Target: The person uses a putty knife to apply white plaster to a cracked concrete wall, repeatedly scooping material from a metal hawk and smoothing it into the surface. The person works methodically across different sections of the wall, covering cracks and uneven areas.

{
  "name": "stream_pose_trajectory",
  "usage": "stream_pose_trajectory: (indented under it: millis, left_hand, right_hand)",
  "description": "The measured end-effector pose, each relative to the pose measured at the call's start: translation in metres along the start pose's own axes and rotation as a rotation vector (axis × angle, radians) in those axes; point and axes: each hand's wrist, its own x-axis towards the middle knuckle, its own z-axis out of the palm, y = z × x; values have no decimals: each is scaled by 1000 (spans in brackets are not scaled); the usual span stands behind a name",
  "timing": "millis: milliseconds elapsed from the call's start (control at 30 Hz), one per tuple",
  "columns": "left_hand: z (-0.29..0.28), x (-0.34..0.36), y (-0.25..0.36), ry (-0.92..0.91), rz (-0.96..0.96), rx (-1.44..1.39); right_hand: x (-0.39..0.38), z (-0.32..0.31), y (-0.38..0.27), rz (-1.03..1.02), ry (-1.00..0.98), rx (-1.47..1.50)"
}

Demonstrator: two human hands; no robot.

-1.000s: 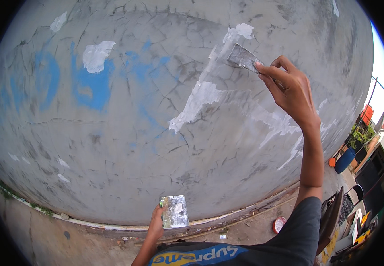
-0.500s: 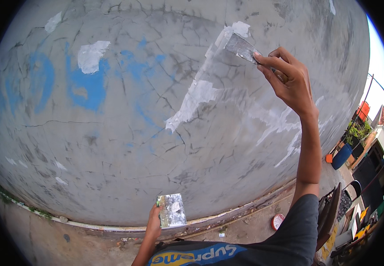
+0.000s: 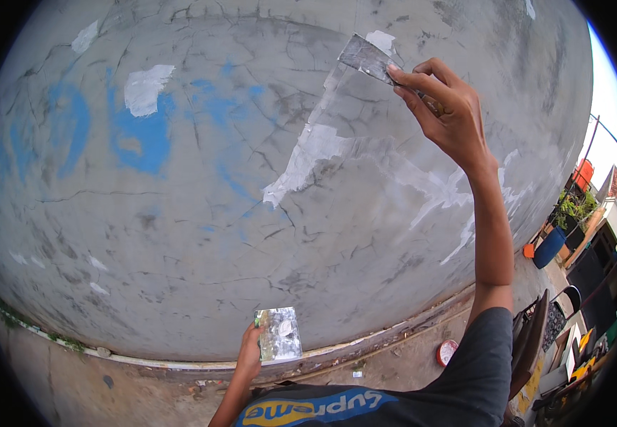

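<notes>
My right hand is raised high and pinches a flat metal putty knife, its blade laid against the grey wall at the upper end of a white filler streak. A small white patch of filler shows just beyond the blade's upper edge. Low in front of me, my left hand grips a flat rectangular plate by its left edge. White filler is smeared over that plate, with a small lump near its middle.
Cracks, blue paint and another white patch mark the wall. A pale ledge runs along its foot. On the ground stands a red-rimmed tub. A blue barrel, a chair and piled goods lie at right.
My right hand has drawn the putty knife left and slightly upward across the top of the filler streak. The left hand and its plate have barely moved.
</notes>
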Motion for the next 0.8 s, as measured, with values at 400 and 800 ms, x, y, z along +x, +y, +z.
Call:
stream_pose_trajectory:
  millis: [400,800]
  left_hand:
    - [-6,4,-6,3,20,-17]
    - [-6,12,-10,-77,-14,17]
  right_hand:
    - [-29,-4,-37,209,36,16]
    - [24,34,-92,334,14,-282]
